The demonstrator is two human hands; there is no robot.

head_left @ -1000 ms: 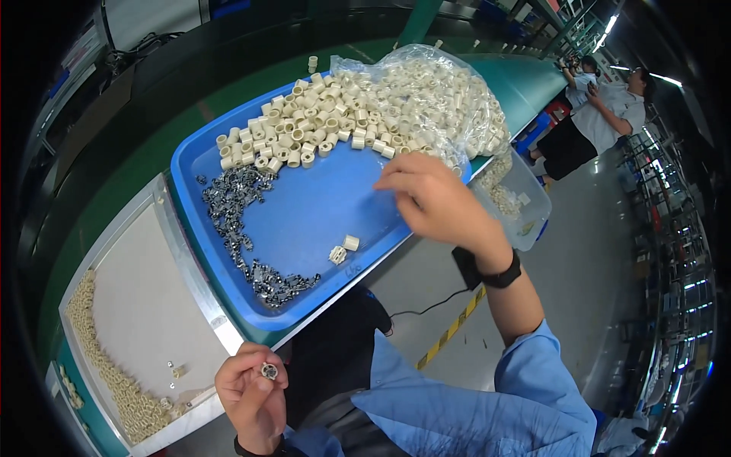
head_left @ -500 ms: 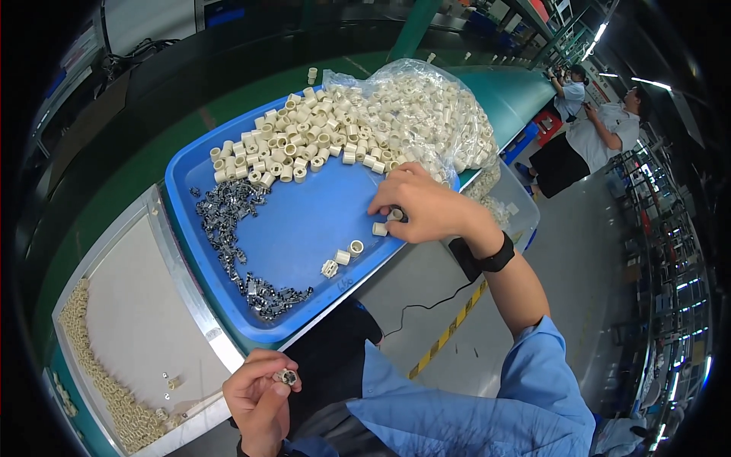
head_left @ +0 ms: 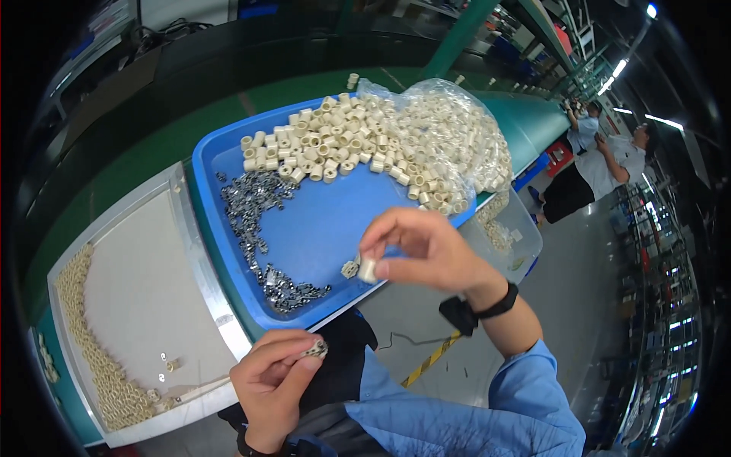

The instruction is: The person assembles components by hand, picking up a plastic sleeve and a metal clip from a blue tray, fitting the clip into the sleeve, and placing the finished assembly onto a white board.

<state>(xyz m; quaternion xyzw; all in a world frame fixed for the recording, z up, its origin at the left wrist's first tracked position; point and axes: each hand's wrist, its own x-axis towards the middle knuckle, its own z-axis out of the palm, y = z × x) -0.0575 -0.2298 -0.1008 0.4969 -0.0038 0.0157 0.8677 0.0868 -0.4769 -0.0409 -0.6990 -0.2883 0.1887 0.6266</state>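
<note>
My left hand (head_left: pixel 272 385) pinches a small cream plastic part (head_left: pixel 317 349) with dark metal inside it, close in front of me. My right hand (head_left: pixel 430 251) is raised over the front rim of a blue tray (head_left: pixel 312 213) and holds a cream cylindrical sleeve (head_left: pixel 368 270) between thumb and fingers. Just beside that sleeve, a loose slotted cream piece (head_left: pixel 349 269) lies in the tray. Many cream sleeves (head_left: pixel 327 145) are heaped along the tray's far side, and small dark metal clips (head_left: pixel 247 213) lie along its left side.
A clear plastic bag of sleeves (head_left: pixel 457 137) rests over the tray's far right. To the left stands a pale, metal-edged tray (head_left: pixel 152 282) with many cream rings (head_left: pixel 99 358). A translucent bin (head_left: pixel 525 236) is at the right. Two people (head_left: pixel 609 164) are farther off, beside the green conveyor (head_left: pixel 510 118).
My right hand has lifted from the tray's right front and come toward me with a sleeve. My left hand still holds its part, now slightly turned. The whole view has shifted a little.
</note>
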